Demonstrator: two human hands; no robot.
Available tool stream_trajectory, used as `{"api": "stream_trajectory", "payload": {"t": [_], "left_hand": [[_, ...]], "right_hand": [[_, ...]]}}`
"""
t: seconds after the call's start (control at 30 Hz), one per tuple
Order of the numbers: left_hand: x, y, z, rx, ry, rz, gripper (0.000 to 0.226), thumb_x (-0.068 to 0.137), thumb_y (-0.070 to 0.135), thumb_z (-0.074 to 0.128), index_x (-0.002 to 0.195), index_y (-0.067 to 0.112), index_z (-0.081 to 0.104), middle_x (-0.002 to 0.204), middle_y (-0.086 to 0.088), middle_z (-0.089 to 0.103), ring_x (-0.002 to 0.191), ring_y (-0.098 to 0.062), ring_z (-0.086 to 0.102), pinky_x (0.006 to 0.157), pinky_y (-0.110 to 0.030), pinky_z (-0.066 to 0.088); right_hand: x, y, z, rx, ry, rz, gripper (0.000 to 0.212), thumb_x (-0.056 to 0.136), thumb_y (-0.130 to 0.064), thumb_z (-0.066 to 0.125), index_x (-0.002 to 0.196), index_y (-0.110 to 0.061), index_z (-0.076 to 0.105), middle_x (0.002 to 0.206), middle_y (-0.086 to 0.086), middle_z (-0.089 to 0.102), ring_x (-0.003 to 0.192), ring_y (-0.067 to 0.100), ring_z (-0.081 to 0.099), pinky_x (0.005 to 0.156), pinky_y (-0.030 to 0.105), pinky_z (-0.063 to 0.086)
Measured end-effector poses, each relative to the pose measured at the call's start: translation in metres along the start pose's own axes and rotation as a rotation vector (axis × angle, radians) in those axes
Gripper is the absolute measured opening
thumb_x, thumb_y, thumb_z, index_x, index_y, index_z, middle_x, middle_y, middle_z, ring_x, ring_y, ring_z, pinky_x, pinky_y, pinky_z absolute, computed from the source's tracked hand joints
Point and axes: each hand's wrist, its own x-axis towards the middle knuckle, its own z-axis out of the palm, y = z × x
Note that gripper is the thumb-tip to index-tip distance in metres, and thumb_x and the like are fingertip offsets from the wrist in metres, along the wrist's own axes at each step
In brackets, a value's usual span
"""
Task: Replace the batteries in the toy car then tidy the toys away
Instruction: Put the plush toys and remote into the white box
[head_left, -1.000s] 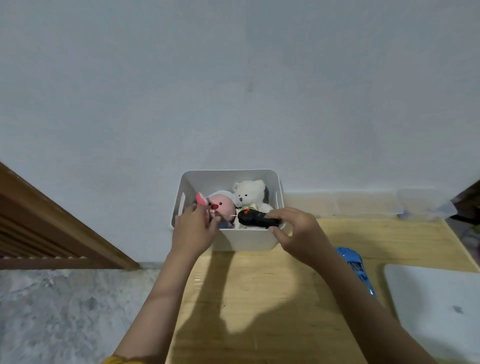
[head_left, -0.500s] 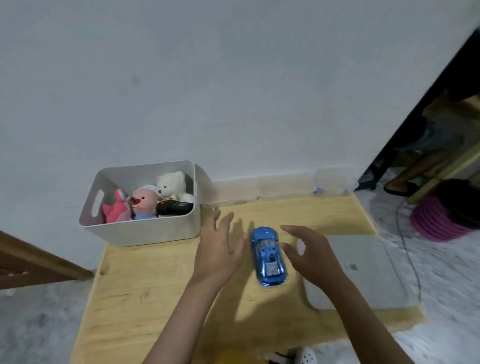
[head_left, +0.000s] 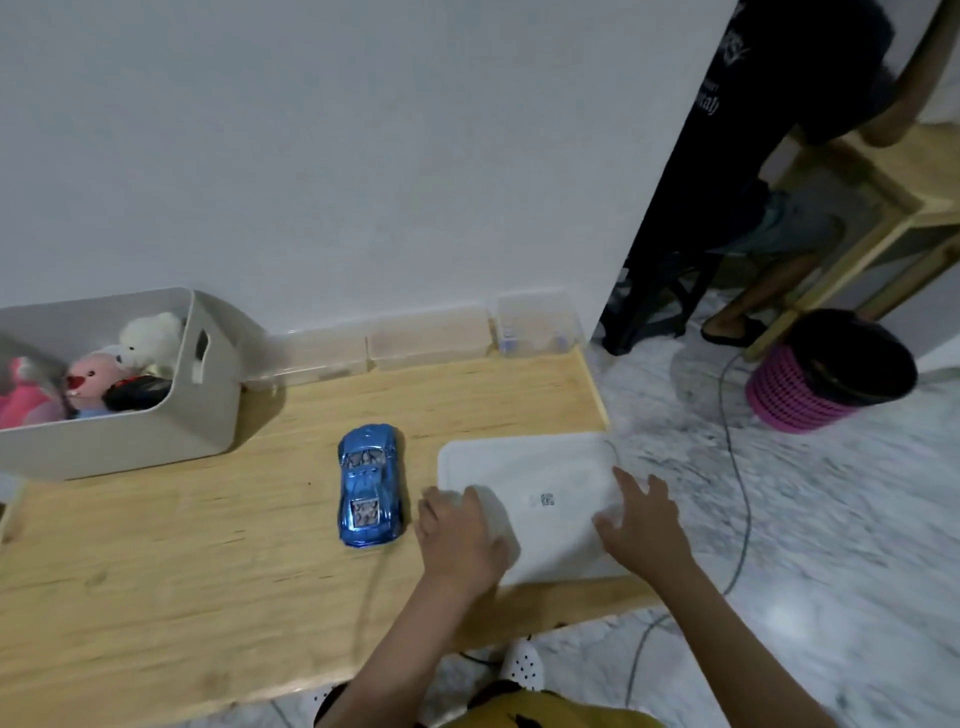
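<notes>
Blue car (head_left: 370, 491), one, two hands on lid (head_left: 545, 499)

- Desk (head_left: 156, 571): light wood, filling the lower left and centre of the frame.
- Wall (head_left: 363, 156): plain white, across the upper left and centre.
- Clear boxes (head_left: 431, 338): a row along the wall at the desk's back edge, centre of the frame.
- Floor (head_left: 831, 519): grey marbled, right side.
- Basket (head_left: 826, 384): pink, black-lined, on the floor, right of centre.
- Cable (head_left: 740, 467): thin, trailing over the floor beside the basket.
- Another person's leg (head_left: 748, 296), upper right.
</notes>
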Motion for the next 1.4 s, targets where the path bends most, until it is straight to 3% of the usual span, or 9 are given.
{"api": "stream_trajectory", "payload": {"t": [0.2,0.3,0.5,0.67,0.8,1.0,1.1,1.27,1.4], "left_hand": [[0.005,0.008,0.009,-0.072,0.053,-0.033,0.076,0.075,0.04,0.067,0.141,0.021,0.032,0.14,-0.017,0.017,0.126,-0.037,0.028,0.105,-0.041,0.036],[0.005,0.011,0.005,-0.187,0.091,-0.039,0.078,0.068,0.036,0.074,0.136,0.025,0.038,0.133,-0.012,0.02,0.123,-0.033,0.027,0.099,-0.039,0.039],[0.006,-0.004,-0.029,-0.367,0.218,-0.002,0.071,0.068,0.035,0.082,0.129,0.025,0.047,0.133,-0.008,0.017,0.128,-0.027,0.022,0.104,-0.034,0.035],[0.0,-0.046,-0.097,-0.428,0.335,0.002,0.065,0.065,0.032,0.083,0.12,0.02,0.053,0.137,-0.007,0.023,0.129,-0.027,0.019,0.095,-0.029,0.035],[-0.009,-0.111,-0.157,-0.37,0.513,0.048,0.072,0.061,0.045,0.084,0.12,0.017,0.055,0.13,-0.01,0.029,0.12,-0.027,0.023,0.091,-0.029,0.03],[-0.006,-0.224,-0.244,-0.265,0.67,-0.015,0.088,0.059,0.064,0.077,0.129,0.019,0.049,0.139,-0.022,0.024,0.126,-0.031,0.017,0.101,-0.042,0.03],[0.002,-0.28,-0.28,-0.25,0.686,-0.053,0.089,0.059,0.064,0.077,0.129,0.018,0.05,0.144,-0.025,0.021,0.136,-0.035,0.01,0.107,-0.044,0.023],[0.018,-0.343,-0.328,-0.257,0.629,-0.092,0.07,0.061,0.061,0.075,0.111,0.017,0.052,0.134,-0.016,0.026,0.126,-0.029,0.017,0.095,-0.042,0.041],[0.04,-0.376,-0.346,-0.225,0.576,-0.101,0.071,0.063,0.06,0.075,0.114,0.015,0.053,0.133,-0.017,0.029,0.126,-0.029,0.019,0.096,-0.04,0.04]], "right_hand": [[0.01,-0.002,0.005,0.011,-0.077,0.039,0.076,0.082,-0.038,0.058,0.145,-0.024,0.018,0.14,0.021,0.024,0.126,0.042,0.028,0.101,0.047,0.033],[0.009,-0.007,0.001,0.03,-0.057,0.069,0.08,0.079,-0.041,0.062,0.144,-0.025,0.018,0.138,0.021,0.023,0.123,0.041,0.029,0.098,0.045,0.036],[0.003,-0.044,-0.016,0.012,0.065,-0.003,0.083,0.078,-0.044,0.066,0.145,-0.025,0.02,0.136,0.021,0.023,0.121,0.043,0.029,0.097,0.048,0.036],[-0.008,-0.128,-0.025,0.005,0.118,-0.099,0.086,0.078,-0.049,0.065,0.145,-0.028,0.017,0.139,0.021,0.023,0.125,0.041,0.026,0.1,0.046,0.033],[-0.029,-0.208,-0.01,0.036,0.19,-0.279,0.091,0.069,-0.055,0.065,0.145,-0.019,0.029,0.125,0.029,0.039,0.114,0.044,0.038,0.092,0.045,0.038],[-0.065,-0.348,0.019,0.077,0.141,-0.377,0.077,0.081,-0.053,0.059,0.145,-0.03,0.024,0.147,0.011,0.019,0.129,0.035,0.026,0.102,0.04,0.034],[-0.078,-0.409,0.043,0.058,0.158,-0.471,0.071,0.083,-0.053,0.056,0.144,-0.029,0.027,0.152,0.01,0.013,0.131,0.036,0.023,0.1,0.04,0.036],[-0.082,-0.483,0.075,0.018,0.135,-0.5,0.067,0.084,-0.051,0.055,0.142,-0.027,0.03,0.149,0.013,0.015,0.126,0.037,0.027,0.093,0.04,0.04],[-0.076,-0.52,0.098,-0.032,0.097,-0.46,0.062,0.085,-0.05,0.055,0.136,-0.021,0.035,0.143,0.017,0.022,0.124,0.039,0.029,0.091,0.039,0.041]]}}
